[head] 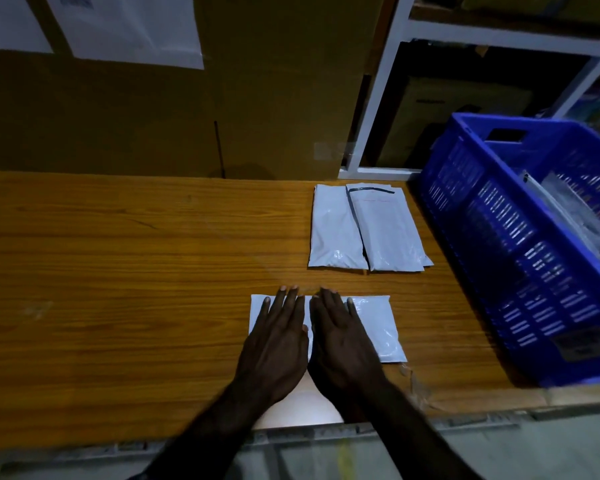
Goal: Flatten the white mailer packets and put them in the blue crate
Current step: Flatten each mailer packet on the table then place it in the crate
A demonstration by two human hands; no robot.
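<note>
Head view: both palms flat on a mailer, pressing it down

Head cam looks down at a wooden tabletop [118, 271]. Near the front edge lies one white mailer packet [374, 323], long side running left-right. Left hand [274, 344] and right hand [340, 344] lie side by side on it, fingers [284, 306] straight & spread a bit, palms down, nothing gripped, just pressing. Left hand covers the packet's left-centre, right hand its middle; the right third of the packet is bare and looks slightly puffed w/ glossy wrinkles.

Further back, well apart from the hands, two more packets [361, 230] lie lengthwise, the right one overlapping the left one's edge; a 3rd may peek out under the right one, can't tell for sure. Blue crate [499, 237] sits at the tabletop's right end, just beside those packets. Something pale & plastic-looking is already inside, too blurred to say what.

Handling, my guess: thin poly film, light, soft, slick, contents prob. soft too since it gives under the palms. Air likely gets trapped, so pushing outward toward the bare right end should flatten it. For the lift, pinch along a long edge or a corner w/ thumb under, other hand supporting, since film this glossy may slide off the tabletop or out of a loose hold
</note>
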